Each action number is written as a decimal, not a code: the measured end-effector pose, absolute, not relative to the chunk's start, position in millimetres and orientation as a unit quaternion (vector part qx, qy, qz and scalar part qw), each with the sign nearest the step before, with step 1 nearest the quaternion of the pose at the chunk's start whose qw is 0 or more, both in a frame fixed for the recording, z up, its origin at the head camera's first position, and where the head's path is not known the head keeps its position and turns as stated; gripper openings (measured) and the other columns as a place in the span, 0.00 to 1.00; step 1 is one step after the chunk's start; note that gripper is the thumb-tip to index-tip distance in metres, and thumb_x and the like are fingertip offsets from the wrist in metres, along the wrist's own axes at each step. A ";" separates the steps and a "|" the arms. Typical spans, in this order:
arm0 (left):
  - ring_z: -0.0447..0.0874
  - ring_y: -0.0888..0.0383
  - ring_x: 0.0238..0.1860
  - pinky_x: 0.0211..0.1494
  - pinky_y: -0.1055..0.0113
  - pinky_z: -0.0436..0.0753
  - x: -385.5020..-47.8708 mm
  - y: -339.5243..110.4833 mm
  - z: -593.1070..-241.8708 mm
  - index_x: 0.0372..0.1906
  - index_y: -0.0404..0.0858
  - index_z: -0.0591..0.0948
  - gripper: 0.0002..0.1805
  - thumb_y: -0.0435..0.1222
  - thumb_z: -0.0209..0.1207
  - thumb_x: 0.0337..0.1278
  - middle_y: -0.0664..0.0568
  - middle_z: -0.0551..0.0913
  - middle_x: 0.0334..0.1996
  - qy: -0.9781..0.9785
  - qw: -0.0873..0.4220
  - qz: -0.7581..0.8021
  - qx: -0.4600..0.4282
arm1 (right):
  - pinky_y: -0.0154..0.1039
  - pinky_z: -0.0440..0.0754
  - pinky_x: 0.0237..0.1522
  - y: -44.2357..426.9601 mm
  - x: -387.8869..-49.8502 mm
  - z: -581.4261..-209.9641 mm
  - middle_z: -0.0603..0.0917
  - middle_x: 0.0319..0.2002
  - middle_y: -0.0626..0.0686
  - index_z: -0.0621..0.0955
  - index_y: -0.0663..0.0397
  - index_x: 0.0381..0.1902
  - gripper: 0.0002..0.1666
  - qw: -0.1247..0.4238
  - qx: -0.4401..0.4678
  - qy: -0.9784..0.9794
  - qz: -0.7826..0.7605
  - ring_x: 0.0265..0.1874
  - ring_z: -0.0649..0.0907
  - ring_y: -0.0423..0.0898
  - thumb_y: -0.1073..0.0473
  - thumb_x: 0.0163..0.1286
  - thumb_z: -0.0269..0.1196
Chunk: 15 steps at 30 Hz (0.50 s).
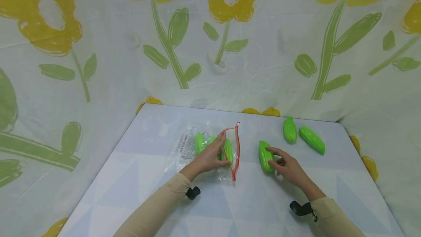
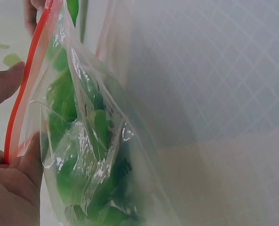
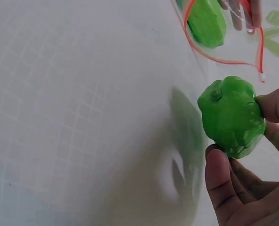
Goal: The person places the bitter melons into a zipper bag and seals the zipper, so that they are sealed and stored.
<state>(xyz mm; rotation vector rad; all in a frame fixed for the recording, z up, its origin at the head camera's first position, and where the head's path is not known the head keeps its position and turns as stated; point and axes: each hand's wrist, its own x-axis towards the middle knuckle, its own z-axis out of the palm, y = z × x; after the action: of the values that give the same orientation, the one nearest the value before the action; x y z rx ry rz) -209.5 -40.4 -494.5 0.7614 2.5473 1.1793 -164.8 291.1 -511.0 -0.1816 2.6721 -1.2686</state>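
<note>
A clear zip bag (image 1: 184,149) with a red zip edge lies on the table, with several glossy green toy vegetables (image 1: 199,143) inside. My left hand (image 1: 209,157) grips the bag's rim, and its mouth gapes toward the right. In the left wrist view, thumb and fingers hold the red zip strip (image 2: 18,101). To the right of the mouth, my right hand (image 1: 291,169) holds another green toy vegetable (image 1: 264,155), long and ridged. The right wrist view shows thumb and fingers around this toy, apart from the bag, with its stubby stem end facing the camera.
Two more green toy vegetables, one upright (image 1: 289,130) and one slanted (image 1: 312,140), lie at the table's back right. The pale table (image 1: 131,193) meets a flower-printed curtain (image 1: 263,65) at the back and sides. A black camera mount (image 1: 300,209) sits at the right wrist.
</note>
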 end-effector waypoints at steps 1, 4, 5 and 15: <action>0.80 0.50 0.63 0.63 0.69 0.79 -209.5 -40.4 -494.3 0.83 0.42 0.44 0.61 0.41 0.74 0.56 0.54 0.39 0.83 0.870 0.118 0.403 0.258 | 0.41 0.83 0.32 291.2 -165.0 -511.1 0.70 0.70 0.66 0.69 0.44 0.75 0.35 0.086 -0.067 0.897 -0.428 0.40 0.83 0.48 0.47 0.74 0.64; 0.80 0.51 0.63 0.63 0.69 0.79 -210.0 -40.5 -494.5 0.83 0.42 0.44 0.61 0.41 0.74 0.56 0.55 0.39 0.83 0.873 0.116 0.399 0.255 | 0.41 0.84 0.34 290.4 -165.4 -511.3 0.71 0.70 0.64 0.70 0.44 0.75 0.34 0.079 -0.087 0.894 -0.433 0.42 0.83 0.49 0.47 0.74 0.64; 0.81 0.51 0.63 0.63 0.69 0.79 -210.2 -40.4 -494.7 0.83 0.43 0.44 0.61 0.42 0.74 0.56 0.55 0.39 0.83 0.874 0.115 0.397 0.255 | 0.41 0.84 0.35 289.9 -165.5 -511.3 0.72 0.70 0.64 0.70 0.44 0.74 0.34 0.077 -0.094 0.892 -0.434 0.43 0.83 0.49 0.48 0.74 0.65; 0.81 0.48 0.62 0.63 0.68 0.79 -211.5 -39.5 -495.2 0.83 0.40 0.44 0.61 0.43 0.75 0.55 0.50 0.40 0.83 0.869 0.108 0.400 0.269 | 0.39 0.85 0.37 277.3 -166.8 -507.3 0.76 0.66 0.58 0.73 0.43 0.73 0.32 0.098 -0.135 0.877 -0.450 0.42 0.83 0.47 0.50 0.73 0.66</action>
<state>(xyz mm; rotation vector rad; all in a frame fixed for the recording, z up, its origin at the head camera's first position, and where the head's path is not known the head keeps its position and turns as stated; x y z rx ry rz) -211.5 -39.5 -495.2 0.7918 2.5576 1.1783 -166.8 277.3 -507.3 -0.3986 2.5969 -1.3311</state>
